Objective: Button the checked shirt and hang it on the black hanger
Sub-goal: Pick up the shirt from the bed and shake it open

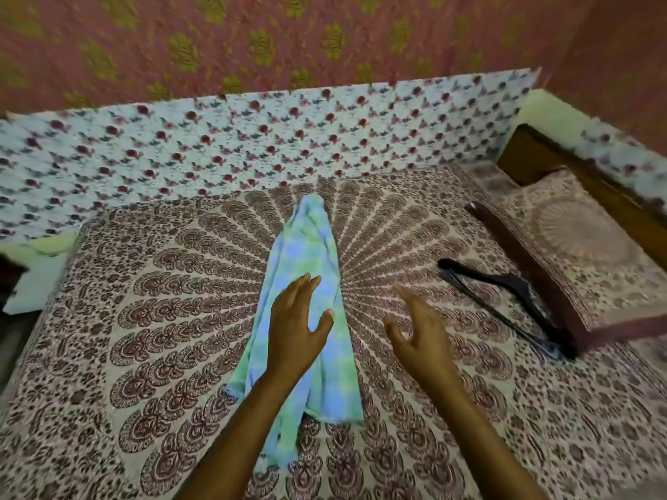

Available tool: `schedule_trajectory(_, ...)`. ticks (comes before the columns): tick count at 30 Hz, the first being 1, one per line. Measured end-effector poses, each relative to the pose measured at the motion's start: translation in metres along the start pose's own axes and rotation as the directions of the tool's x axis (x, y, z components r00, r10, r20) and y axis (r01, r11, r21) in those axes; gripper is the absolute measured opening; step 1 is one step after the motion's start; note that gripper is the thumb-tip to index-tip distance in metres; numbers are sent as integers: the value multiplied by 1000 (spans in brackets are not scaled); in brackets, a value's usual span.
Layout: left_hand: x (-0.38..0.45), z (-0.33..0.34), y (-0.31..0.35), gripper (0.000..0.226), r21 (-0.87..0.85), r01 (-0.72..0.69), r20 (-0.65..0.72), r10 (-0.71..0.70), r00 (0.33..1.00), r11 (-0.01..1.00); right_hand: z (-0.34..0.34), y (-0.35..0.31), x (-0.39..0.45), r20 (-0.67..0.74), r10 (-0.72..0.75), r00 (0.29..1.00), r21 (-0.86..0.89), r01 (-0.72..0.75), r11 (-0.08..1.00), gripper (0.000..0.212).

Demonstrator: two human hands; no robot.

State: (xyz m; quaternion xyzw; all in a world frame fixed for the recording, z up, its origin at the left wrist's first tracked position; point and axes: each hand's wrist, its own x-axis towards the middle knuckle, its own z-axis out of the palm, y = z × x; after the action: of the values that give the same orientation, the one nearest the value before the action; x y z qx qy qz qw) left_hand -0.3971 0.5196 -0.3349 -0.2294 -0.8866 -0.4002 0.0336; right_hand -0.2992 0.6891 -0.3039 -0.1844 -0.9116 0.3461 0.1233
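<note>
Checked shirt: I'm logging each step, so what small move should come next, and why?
Probably lower the left hand and take hold of the shirt. It lies bunched in a narrow strip on the bed, both hands open above, so it must be spread before buttoning.

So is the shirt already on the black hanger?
No, the checked shirt lies bunched on the bed, while the black hanger lies apart beside the pillow.

A home bedroom, to judge by the bed (151,319) spread with a maroon mandala-print sheet, a matching pillow (584,247) against the wooden headboard (541,157) at right, floral cloth (216,146) along the far side, and pink wallpaper (252,37) with gold motifs.
</note>
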Motion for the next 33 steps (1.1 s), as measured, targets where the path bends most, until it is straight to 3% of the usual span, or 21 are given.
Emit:
schedule_trajectory(11, 134, 31, -102, 53, 110, 100, -26, -98, 995, 989, 94, 18, 175, 136, -63, 989, 78, 53, 996, 52)
schedule_trajectory(22, 274, 115, -244, 34, 5, 356, -4, -356, 935, 935, 251, 79, 334, 267, -122, 956, 139, 87, 987, 50)
schedule_trajectory(27, 344, 157, -307, 28, -46, 457, -39, -459, 888, 888, 327, 97, 408, 277, -97, 956, 49, 87, 995, 44)
schedule_trajectory(33, 413, 196, -372, 33, 65, 502, 0, -503, 864, 863, 397, 109, 477, 397, -100, 912, -190, 189, 963, 52)
